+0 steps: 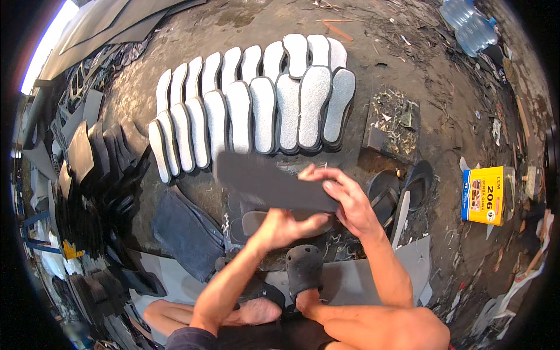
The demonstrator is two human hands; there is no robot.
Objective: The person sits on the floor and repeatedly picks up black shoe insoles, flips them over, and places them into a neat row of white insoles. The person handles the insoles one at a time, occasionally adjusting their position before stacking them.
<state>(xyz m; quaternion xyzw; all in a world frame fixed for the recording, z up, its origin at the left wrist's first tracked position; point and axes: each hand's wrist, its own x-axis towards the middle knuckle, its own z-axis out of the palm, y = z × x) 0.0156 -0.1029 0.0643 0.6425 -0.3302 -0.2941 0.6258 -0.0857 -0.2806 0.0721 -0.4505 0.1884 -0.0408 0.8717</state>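
A dark, flat shoe sole (265,182) is held in the air in front of me, its left end smeared by motion. My right hand (352,203) grips the sole's right end, with the thumb and fingers bent round its edge. Along the near edge is my left hand (280,228), its thumb stretched to the right and its other fingers partly hidden behind the sole. Below the hands, a grey sole-shaped piece (254,223) lies on a dark work surface. Beyond them, two rows of white-topped soles (238,116) with dark edges lie on the ground.
Dark sheets (185,233) and stacked dark pieces (111,157) lie to the left. A scrap-covered block (392,125), a pair of flip-flops (385,195) and a yellow can (484,195) are on the right. A clear plastic bottle (471,26) lies far right. My clog (304,268) is close below.
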